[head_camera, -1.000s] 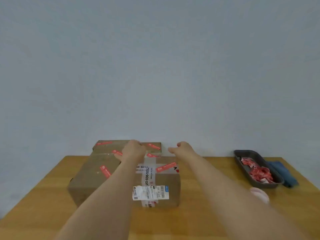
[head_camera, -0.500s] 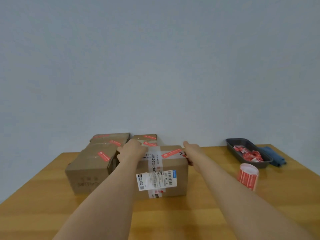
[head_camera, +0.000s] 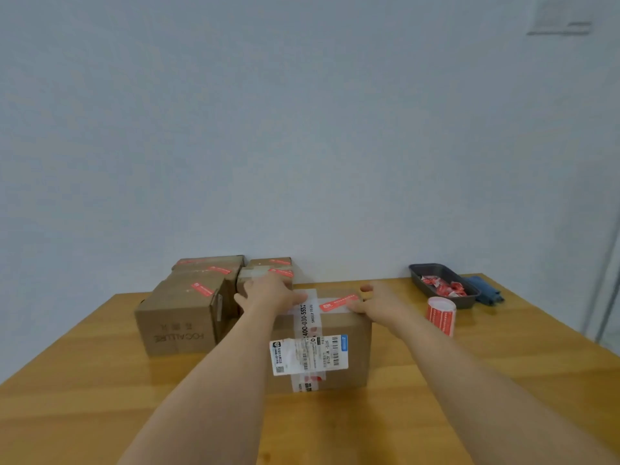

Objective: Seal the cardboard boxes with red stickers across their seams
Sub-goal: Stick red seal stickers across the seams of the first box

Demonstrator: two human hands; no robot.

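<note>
Perhaps hands [head_camera: 268, 293] over box [head_camera: 349, 333] seam

Even, soft indoor light — faint shadows under boxes [head_camera: 318, 350]; slight overall blur, wide-angle bending at edges.

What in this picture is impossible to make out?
- Top of the front box, head view: the left hand and right hand cover parts of its seam.
- Red sticker print: too small and blurred.
- Rear boxes: partly hidden behind the nearer boxes and the left hand.
- Scraps in the tray: too small to identify.
- Blue cloth: partly behind the tray.
</note>
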